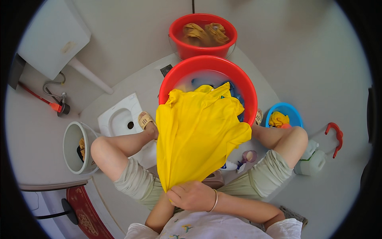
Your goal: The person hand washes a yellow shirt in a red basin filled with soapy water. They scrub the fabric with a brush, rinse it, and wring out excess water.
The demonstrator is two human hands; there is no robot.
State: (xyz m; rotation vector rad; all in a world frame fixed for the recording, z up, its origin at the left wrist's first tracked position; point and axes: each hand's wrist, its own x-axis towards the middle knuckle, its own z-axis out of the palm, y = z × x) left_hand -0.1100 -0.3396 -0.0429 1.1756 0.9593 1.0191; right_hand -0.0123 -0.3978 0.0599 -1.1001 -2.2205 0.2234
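My right hand point(192, 195), with a bangle on its wrist, grips the gathered lower end of a wet yellow garment point(194, 131). The cloth spreads away from me over my lap and across the near rim of a red basin point(166, 80). In that basin, dark blue cloth point(237, 97) lies in cloudy water, partly under the yellow fabric. My left forearm point(161, 210) reaches up beneath the garment and my right hand; the left hand itself is hidden.
Behind the basin stands a red bucket point(197, 53) with brown-yellow cloth in water. A squat toilet point(119, 119) and pale bucket point(68, 149) are left. At right are a blue basin point(294, 115), plastic jugs point(312, 162) and a red wall hook point(338, 137). A purple scoop point(249, 156) lies between my legs.
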